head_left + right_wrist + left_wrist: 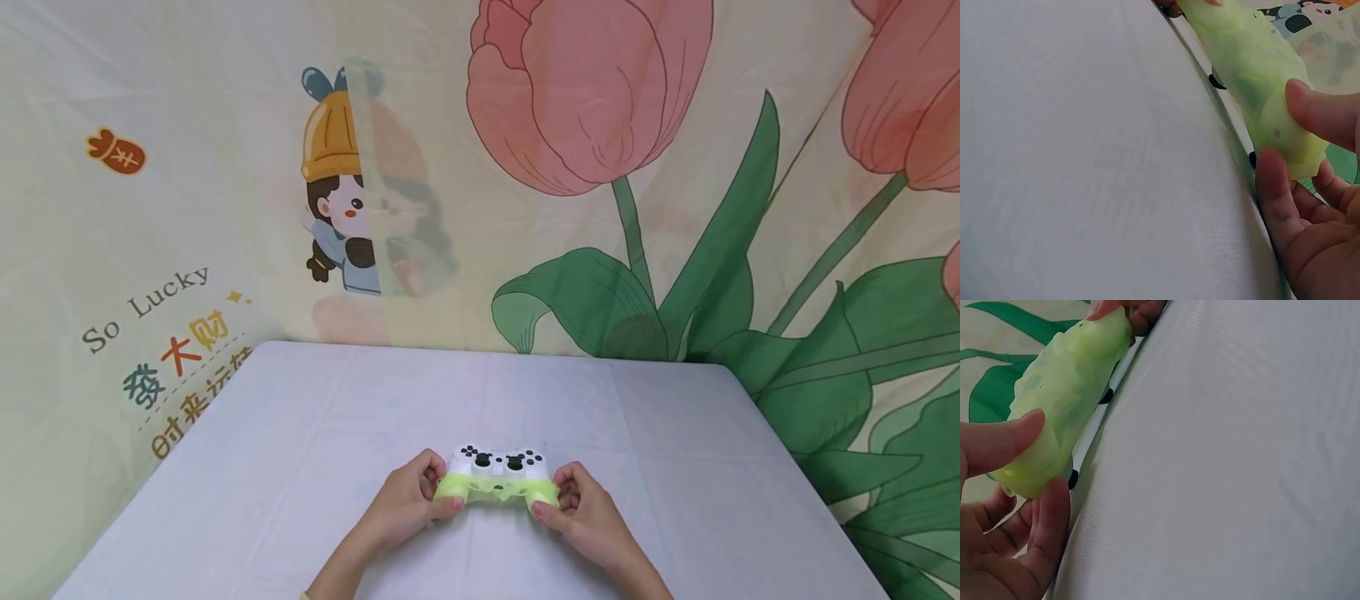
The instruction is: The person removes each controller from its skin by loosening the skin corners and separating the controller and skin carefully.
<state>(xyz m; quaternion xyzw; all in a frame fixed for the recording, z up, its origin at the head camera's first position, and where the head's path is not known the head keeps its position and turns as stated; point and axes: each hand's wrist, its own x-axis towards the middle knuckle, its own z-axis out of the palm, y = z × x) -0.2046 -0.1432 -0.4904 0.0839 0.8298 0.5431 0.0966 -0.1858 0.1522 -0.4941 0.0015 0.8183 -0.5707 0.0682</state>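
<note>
While the left hand & right hand each pinch a grip, the white controller w/ green sleeve lies long axis left-right, sticks up; backdrop reads "So Lucky".

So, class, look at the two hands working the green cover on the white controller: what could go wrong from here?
1. The green silicone cover sits only over the near half of the white controller; it may bunch or seat crooked.
2. Left hand and right hand each pinch one grip end, so uneven pulling could overstretch the thin cover.
3. The thumbsticks might snag the cover's edge.
</note>
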